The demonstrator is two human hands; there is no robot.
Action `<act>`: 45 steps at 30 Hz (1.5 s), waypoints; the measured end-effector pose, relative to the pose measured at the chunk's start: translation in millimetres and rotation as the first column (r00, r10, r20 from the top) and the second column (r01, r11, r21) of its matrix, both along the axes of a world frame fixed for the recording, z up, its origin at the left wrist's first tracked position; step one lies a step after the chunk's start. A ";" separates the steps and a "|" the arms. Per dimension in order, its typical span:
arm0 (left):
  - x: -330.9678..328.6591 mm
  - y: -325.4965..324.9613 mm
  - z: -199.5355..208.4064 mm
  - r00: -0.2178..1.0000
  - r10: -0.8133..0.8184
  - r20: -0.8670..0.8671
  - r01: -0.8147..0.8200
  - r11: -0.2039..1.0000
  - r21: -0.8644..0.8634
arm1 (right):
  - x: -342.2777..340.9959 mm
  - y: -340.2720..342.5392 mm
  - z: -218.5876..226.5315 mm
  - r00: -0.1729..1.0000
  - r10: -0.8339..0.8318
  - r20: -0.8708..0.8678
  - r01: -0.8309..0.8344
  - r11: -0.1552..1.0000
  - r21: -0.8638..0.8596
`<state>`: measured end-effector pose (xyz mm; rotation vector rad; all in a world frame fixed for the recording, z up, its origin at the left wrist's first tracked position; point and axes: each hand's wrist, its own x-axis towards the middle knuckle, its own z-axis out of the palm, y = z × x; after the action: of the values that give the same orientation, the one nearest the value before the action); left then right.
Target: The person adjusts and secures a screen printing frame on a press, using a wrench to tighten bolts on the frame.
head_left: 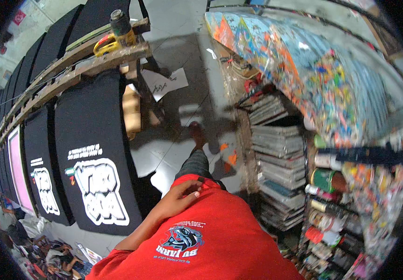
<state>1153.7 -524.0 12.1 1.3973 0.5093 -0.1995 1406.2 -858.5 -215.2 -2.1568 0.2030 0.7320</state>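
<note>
My left hand [178, 199] lies against the front of my red shirt [238, 233], near its hem, with the fingers laid over the cloth. No tool or other object shows in it. My right hand is out of view. To my left, black fabric panels [89, 116] sit side by side on long boards; the two nearest bear white block lettering with dark outlines. Between the panels farther left stands a screen frame [20, 170] with a pink face.
A yellow and black power drill [120, 30] stands on wooden rails [98, 60] above the panels. White paper [168, 83] lies on the tiled floor. At right are stacked flat frames [278, 158], paint containers [325, 180] and a paint-spattered blue corrugated sheet [351, 88].
</note>
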 end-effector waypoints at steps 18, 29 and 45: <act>338.0 366.3 56.5 0.938 0.341 0.059 -0.329 0.932 -0.153 | 341.3 362.2 -103.3 0.972 0.210 -0.109 -0.217 0.974 -0.061; 522.7 585.5 52.8 0.561 0.825 0.064 -0.736 0.533 -0.417 | 736.8 942.4 22.4 0.769 0.633 -0.089 -0.625 0.774 0.106; 681.6 1105.3 22.7 0.477 0.858 0.191 -0.787 0.513 -0.342 | 925.8 1303.9 -19.7 0.394 0.882 -0.257 -0.904 0.322 -0.280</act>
<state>1835.3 581.3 34.8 0.8006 0.7998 0.7795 2332.0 445.4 -234.9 -2.5378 -1.0565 1.4790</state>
